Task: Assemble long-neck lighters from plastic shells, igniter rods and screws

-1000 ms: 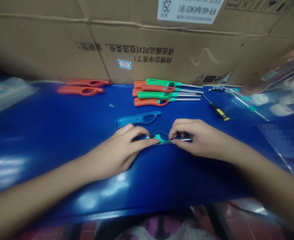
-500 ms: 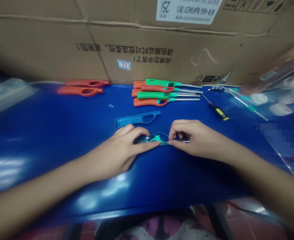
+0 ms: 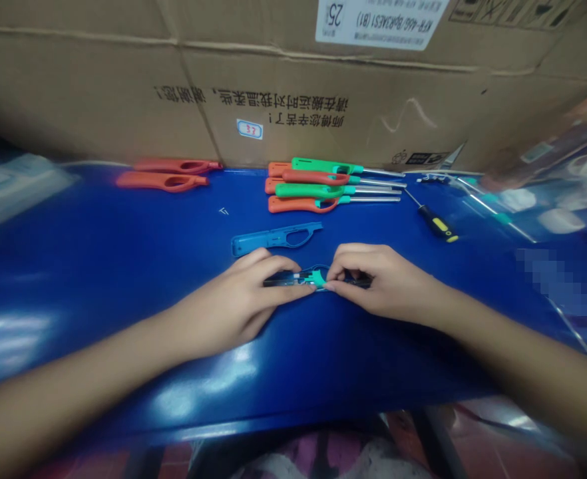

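Observation:
Low over the blue table, both hands work on an open utility lighter (image 3: 318, 276) with a teal trigger and some inner parts showing. My left hand (image 3: 248, 293) wraps round its handle end, thumb pressed along the near side by the trigger. My right hand (image 3: 373, 276) is closed, thumb and index finger pinching the lighter just right of the trigger; a dark rod end shows under the fingers. Just beyond my left hand lies a loose blue handle shell half (image 3: 276, 238), its hollow side up.
Several orange and green lighters (image 3: 318, 186) lie in a stack against the cardboard box (image 3: 124, 100). Two orange handle shells (image 3: 164, 181) are at left. A screwdriver (image 3: 438, 223), metal rods and clear bags (image 3: 563, 189) lie at right. Tiny metal pieces (image 3: 223, 211) sit left of the stack.
My right hand has slid slightly left along the lighter, closer to the trigger and my left hand. The left hand has barely moved and keeps its grip.

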`<state>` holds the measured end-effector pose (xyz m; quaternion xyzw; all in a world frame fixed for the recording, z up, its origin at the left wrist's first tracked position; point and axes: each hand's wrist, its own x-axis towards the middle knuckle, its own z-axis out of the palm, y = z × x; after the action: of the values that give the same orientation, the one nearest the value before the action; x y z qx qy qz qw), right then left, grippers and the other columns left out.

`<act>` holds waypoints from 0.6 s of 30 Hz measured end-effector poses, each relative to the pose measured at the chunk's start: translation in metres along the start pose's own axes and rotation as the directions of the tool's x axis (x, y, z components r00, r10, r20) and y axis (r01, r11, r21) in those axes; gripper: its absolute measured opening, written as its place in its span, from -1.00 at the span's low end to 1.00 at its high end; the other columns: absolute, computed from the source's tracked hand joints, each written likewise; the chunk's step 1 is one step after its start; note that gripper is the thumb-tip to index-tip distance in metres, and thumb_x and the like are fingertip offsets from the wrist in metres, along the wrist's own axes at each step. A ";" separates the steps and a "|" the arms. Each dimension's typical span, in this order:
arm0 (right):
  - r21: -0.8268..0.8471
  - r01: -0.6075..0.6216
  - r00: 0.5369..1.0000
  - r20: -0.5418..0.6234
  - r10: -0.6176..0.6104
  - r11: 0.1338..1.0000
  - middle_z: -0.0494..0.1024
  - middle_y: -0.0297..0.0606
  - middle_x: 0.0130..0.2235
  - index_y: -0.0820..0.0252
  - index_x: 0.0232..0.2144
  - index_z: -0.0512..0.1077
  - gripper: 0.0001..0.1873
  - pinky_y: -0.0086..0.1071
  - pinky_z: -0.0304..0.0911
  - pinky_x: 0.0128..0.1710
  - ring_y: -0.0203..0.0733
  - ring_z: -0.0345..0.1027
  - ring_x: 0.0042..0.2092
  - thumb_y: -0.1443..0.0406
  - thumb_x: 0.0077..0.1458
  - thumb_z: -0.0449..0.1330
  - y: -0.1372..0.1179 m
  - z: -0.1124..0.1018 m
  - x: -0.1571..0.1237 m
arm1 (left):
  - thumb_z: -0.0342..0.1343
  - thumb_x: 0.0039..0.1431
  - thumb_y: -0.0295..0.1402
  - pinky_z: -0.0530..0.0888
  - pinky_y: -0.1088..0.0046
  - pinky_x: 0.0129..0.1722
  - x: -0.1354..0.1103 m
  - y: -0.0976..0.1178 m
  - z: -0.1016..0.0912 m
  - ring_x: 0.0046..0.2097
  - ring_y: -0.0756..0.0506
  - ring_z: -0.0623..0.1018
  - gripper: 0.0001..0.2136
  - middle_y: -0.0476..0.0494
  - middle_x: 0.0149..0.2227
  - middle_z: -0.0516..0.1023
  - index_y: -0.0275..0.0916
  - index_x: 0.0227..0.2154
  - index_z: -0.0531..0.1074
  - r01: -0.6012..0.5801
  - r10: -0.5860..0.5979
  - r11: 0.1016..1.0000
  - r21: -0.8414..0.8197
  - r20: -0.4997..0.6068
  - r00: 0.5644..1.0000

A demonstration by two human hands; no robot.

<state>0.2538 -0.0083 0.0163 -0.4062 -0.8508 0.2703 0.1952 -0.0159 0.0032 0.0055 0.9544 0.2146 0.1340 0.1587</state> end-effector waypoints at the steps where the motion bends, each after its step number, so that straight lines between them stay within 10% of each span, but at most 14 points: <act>1: 0.016 -0.008 1.000 -0.009 0.008 1.000 0.48 -0.34 -0.35 0.19 -0.36 0.50 -0.92 -0.44 0.20 -0.34 -0.35 0.29 -0.35 0.36 0.21 0.24 0.001 0.001 0.000 | -0.10 0.38 -0.52 0.44 0.11 0.09 0.000 0.000 0.000 0.07 -0.23 0.38 -0.55 -0.31 0.14 0.39 -0.11 0.24 0.39 -0.001 0.001 1.000 -0.001 0.001 1.000; 18: 0.081 -0.069 0.991 -0.112 0.078 0.994 0.50 -0.39 -0.35 0.15 -0.18 0.52 -0.88 -0.46 0.14 -0.40 -0.38 0.20 -0.43 0.34 0.21 0.24 0.001 0.015 0.002 | -0.07 0.35 -0.55 0.44 0.12 0.07 0.002 0.001 0.001 0.06 -0.22 0.38 -0.53 -0.26 0.13 0.40 -0.05 0.24 0.38 0.019 -0.019 0.999 -0.035 -0.012 1.000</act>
<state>0.2444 -0.0110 0.0042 -0.4445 -0.8115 0.2859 0.2493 -0.0139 0.0033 0.0056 0.9485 0.2224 0.1420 0.1751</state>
